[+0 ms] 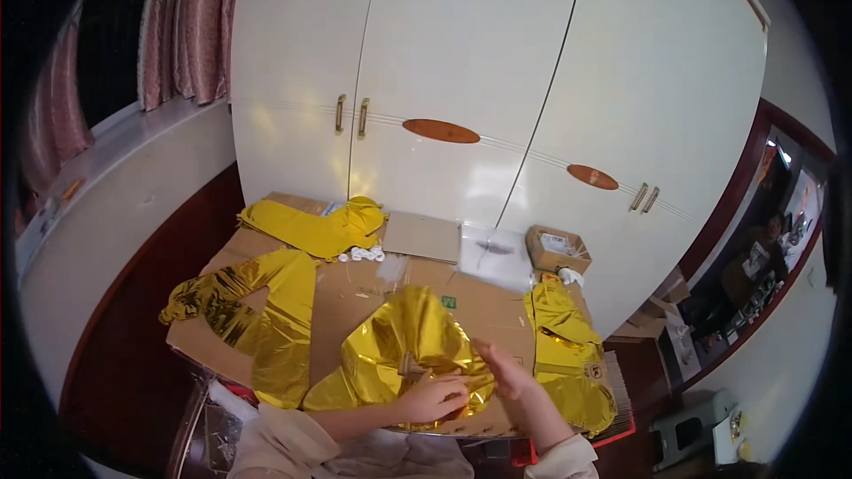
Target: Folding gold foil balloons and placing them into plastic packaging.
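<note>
A crumpled gold foil balloon [377,346], partly puffed up and bent into a loop, lies in front of me at the near edge of the cardboard-covered table. My left hand [433,397] is closed on its near part, fingers curled over the foil. Against the balloon's right side rests my right hand [504,371], its fingers stretched out and fairly straight; some fingertips are hidden by the foil. What lies under the left fingers is hidden too.
Flat gold foil balloons lie at the left [284,328], far left [306,226] and right [568,355]. Toward the back are small white rolls [362,254], a grey-brown board [422,238], a clear plastic packet [497,253] and a cardboard box [557,250]. White cabinets [461,44] stand behind.
</note>
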{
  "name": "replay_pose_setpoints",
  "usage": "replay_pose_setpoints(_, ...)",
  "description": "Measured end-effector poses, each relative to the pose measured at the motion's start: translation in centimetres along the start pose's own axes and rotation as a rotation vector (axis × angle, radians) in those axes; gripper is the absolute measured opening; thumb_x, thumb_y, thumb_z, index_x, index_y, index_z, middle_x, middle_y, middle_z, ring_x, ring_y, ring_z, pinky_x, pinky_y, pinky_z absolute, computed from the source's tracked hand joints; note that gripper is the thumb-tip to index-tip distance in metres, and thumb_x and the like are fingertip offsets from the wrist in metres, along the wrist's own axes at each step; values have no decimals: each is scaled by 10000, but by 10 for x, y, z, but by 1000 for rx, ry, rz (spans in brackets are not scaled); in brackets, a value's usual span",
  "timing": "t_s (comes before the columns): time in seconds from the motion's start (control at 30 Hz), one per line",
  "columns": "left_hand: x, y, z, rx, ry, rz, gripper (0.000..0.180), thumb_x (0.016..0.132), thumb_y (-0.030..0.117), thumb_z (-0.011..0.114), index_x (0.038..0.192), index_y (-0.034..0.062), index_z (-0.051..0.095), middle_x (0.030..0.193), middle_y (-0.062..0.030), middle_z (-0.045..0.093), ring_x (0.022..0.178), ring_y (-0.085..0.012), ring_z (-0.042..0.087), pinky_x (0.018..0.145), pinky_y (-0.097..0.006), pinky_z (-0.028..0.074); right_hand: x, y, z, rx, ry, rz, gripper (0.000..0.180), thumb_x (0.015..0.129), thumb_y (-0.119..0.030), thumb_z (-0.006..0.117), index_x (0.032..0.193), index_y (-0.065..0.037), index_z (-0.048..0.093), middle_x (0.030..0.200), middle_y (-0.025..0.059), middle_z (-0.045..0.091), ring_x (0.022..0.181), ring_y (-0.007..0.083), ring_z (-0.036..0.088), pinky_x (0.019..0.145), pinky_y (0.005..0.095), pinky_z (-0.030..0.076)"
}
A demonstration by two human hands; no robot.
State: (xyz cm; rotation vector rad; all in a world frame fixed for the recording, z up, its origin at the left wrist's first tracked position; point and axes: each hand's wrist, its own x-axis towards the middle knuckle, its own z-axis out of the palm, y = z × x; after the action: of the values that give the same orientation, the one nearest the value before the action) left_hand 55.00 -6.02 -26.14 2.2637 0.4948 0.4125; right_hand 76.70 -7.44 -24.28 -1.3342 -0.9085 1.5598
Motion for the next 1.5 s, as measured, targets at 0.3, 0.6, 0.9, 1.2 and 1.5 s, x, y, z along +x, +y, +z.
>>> replay_pose_setpoints(0.3,-8,-31,-31,379,4,-90,616,937,559,456,1417,173,419,1483,-135,397,1393,-384,317,1085,-661,182,21,66,-75,-285,176,-257,404,839,32,640,1216,-54,524,812,14,552,595,100,523,498,244,419)
replay_pose_setpoints(0.6,-24,-92,-66,757,-103,-274,840,864,713,430,1518,224,232,1587,-101,180,1453,-405,122,1068,-734,110,4,12,-61,-1030,408,-582,404,840,-118,682,1212,-34,552,1077,137,621,960,269,621,808,381,502)
replay_pose_setpoints(0.9,-8,-102,-82,740,-145,-278,860,851,724,440,1518,225,224,1588,-107,175,1454,-410,106,1068,-733,104,-55,27,-167,-1403,517,-472,623,826,-411,691,1310,-51,533,1370,187,505,1295,381,438,1068,558,324)
replay_pose_setpoints(1.2,30,-63,-73,718,-74,-77,725,876,586,525,1430,136,397,1542,-151,260,1436,-415,172,1075,-713,145,-40,69,-195,-1335,676,-571,354,876,-300,641,1166,-98,657,1275,113,611,1199,331,540,988,498,393)
replay_pose_setpoints(1.5,116,-11,-10,691,-177,308,598,861,452,608,1319,79,510,1429,-141,426,1398,-343,300,1111,-608,216,-62,44,-166,-1385,609,-624,460,856,-391,659,1224,-116,630,1386,116,521,1283,348,466,1087,514,306)
